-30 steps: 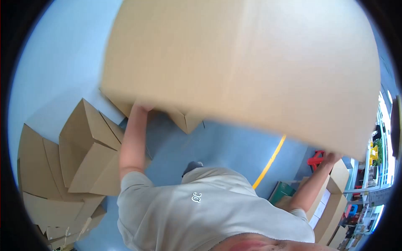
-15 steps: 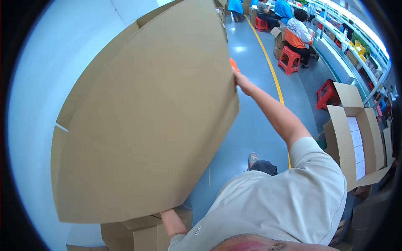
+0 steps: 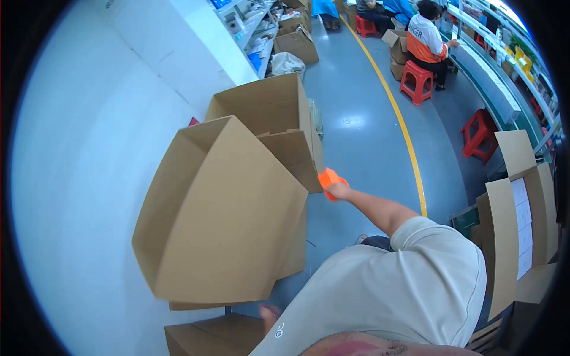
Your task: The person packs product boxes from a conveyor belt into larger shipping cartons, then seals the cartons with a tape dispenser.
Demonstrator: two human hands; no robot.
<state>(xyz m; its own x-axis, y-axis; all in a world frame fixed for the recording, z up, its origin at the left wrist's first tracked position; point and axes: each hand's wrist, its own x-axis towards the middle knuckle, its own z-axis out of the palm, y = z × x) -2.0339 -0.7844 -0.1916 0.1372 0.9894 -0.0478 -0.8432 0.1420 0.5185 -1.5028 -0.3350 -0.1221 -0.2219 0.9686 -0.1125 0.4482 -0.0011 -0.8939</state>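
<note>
A large brown cardboard box (image 3: 231,219) stands tilted in front of me, its open side towards the white wall. My right hand (image 3: 338,188) is beyond the box's right edge, closed round an orange hand-held tool (image 3: 328,176); its exact kind is hard to make out. That hand is apart from the box. Just below the box's near edge is my left hand (image 3: 270,312), smeared by motion, so its fingers cannot be read. It is close to a lower cardboard box (image 3: 217,335) at the bottom of the view.
Another open carton (image 3: 261,107) stands behind the large box. Shelves (image 3: 249,29) line the far left. An open carton (image 3: 504,237) with white packs is at my right. A yellow floor line (image 3: 395,118), red stools (image 3: 417,82) and a seated person (image 3: 427,41) are beyond.
The large box has come down and away from my hands, uncovering the carton and shelves behind it. My right hand has left its edge and moved nearer; my left hand has come out from beneath.
</note>
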